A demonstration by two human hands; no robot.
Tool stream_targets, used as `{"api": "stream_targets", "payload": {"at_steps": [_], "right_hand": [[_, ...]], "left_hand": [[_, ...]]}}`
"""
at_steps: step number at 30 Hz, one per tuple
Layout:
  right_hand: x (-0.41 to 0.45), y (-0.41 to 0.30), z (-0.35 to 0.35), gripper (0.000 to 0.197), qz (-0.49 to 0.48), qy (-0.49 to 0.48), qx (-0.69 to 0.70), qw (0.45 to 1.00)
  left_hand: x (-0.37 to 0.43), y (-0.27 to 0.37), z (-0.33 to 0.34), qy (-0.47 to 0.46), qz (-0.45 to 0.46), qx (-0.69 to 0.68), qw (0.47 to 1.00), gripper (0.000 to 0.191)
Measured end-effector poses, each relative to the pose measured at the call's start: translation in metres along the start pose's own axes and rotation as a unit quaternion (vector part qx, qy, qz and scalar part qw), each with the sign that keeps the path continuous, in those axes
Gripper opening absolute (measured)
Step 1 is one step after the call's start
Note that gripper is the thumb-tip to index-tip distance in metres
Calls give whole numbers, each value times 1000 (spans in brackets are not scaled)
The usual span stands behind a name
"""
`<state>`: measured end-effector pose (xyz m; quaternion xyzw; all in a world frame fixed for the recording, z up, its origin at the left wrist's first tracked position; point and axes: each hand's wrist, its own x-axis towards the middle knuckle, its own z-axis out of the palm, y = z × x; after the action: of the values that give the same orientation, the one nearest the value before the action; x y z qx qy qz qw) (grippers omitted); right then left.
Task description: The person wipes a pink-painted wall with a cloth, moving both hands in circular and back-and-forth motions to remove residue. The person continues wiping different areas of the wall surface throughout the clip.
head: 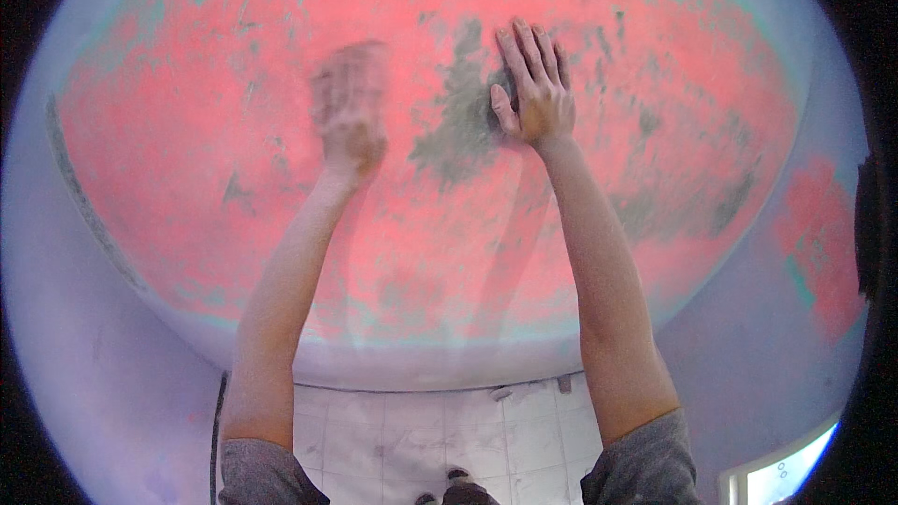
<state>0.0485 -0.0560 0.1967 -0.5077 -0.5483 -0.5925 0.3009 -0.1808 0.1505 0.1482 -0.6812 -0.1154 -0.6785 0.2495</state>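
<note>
A broad wall surface [421,238] in front of me is coated in pinkish red, with green showing through and grey smudges. My left hand [353,109] lies against its left middle part and is blurred by motion; whether anything is under the palm is not visible. My right hand [537,84] is pressed flat on the wall, fingers stretched upward and thumb apart. A dark patch [499,102] shows beside and behind that thumb; I cannot tell whether it is a thin pad, a mark or shadow. Between the hands runs a large grey smudge [459,112].
Pale floor tiles [414,428] lie below the wall, with my shoe [459,475] at the bottom. Plain pale walls flank both sides; the right one carries a red patch [821,245]. A bright framed opening [789,466] is at lower right.
</note>
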Motion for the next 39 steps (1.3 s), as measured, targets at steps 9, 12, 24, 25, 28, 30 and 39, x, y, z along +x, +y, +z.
{"api": "stream_targets", "payload": {"at_steps": [9, 12, 24, 25, 28, 30, 39], "right_hand": [[-26, 4, 12, 87, -7, -54, -29, 998], [-32, 10, 22, 88, -9, -52, -29, 998], [-45, 17, 21, 82, -9, -46, 1, 999], [-43, 15, 20, 82, -7, -46, 4, 999], [-39, 9, 20, 80, -13, -26, 9, 1000], [-37, 6, 18, 79, -12, -18, 6, 1000], [-35, 6, 16, 69, -19, 2, 21, 1000]], "left_hand": [[-5, -77, -29, -45, -43, 122, 991, 55], [6, -60, -9, 95, -185, 76, 975, 54], [34, -34, 7, -219, 77, 126, 964, 46], [35, -56, -2, -109, -7, 109, 988, 46], [38, -73, -10, 89, -147, 88, 981, 49], [28, -52, 2, 34, -94, 139, 985, 56], [20, -28, 12, -56, 76, -3, 996, 56]]}}
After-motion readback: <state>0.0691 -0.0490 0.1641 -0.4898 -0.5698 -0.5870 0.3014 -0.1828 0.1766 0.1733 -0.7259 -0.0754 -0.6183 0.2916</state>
